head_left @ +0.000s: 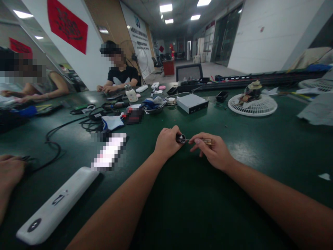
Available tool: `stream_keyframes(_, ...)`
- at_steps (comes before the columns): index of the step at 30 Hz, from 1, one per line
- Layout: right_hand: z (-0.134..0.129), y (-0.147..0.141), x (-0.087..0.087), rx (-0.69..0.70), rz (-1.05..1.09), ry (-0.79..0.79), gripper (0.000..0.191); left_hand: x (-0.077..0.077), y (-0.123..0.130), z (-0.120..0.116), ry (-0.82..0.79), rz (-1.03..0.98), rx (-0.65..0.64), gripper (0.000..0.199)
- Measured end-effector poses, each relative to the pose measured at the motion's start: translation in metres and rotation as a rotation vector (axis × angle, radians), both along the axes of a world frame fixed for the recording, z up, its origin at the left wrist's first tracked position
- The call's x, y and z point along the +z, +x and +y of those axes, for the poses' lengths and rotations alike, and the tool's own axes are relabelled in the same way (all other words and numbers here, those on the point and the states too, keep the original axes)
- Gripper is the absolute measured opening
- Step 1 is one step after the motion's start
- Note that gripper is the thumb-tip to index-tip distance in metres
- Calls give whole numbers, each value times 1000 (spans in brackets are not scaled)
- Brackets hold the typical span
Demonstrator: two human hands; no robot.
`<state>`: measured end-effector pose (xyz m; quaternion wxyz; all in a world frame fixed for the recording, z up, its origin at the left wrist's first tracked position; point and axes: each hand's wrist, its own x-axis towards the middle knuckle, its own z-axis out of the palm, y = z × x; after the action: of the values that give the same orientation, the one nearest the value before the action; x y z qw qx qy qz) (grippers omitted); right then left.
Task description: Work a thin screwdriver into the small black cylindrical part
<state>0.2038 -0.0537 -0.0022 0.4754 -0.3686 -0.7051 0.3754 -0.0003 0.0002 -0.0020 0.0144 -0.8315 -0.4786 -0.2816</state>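
Observation:
My left hand is closed around a small dark cylindrical part. The part's round, metal-rimmed end faces right, and most of its body is hidden in my fingers. In my right hand I grip a slim screwdriver with a yellowish handle. Its thin shaft points left, with the tip at the open end of the part; whether it touches anything inside, I cannot tell. Both hands are above the dark green table.
To my left lie a long white device and a lit phone-like screen. Another person's hand rests near black cables. Further back are a silver box-shaped drive and a white fan grille. Two people sit across the table.

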Motion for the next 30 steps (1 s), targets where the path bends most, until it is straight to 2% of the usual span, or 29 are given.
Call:
stream_keyframes(2, 1, 1, 0, -15, -14, 3, 28, 0, 1, 0, -1, 3, -7, 24)
stream_keyframes(7, 3, 0, -1, -150, -11, 47, 27, 0, 2, -1, -7, 17, 0, 22)
stream_keyframes(13, 1, -1, 0, -7, -7, 3, 28, -1, 0, 1, -3, -8, 3, 23)
stream_keyframes(19, 3, 1, -1, -137, -23, 54, 27, 0, 2, 0, -7, 14, -21, 23)
stream_keyframes(26, 1, -1, 2, 1, 6, 11, 28, 2, 1, -2, -12, 4, -17, 22)
stream_keyframes(30, 3, 1, 0, -83, -22, 35, 30, 2, 2, -3, -2, 32, -37, 23)
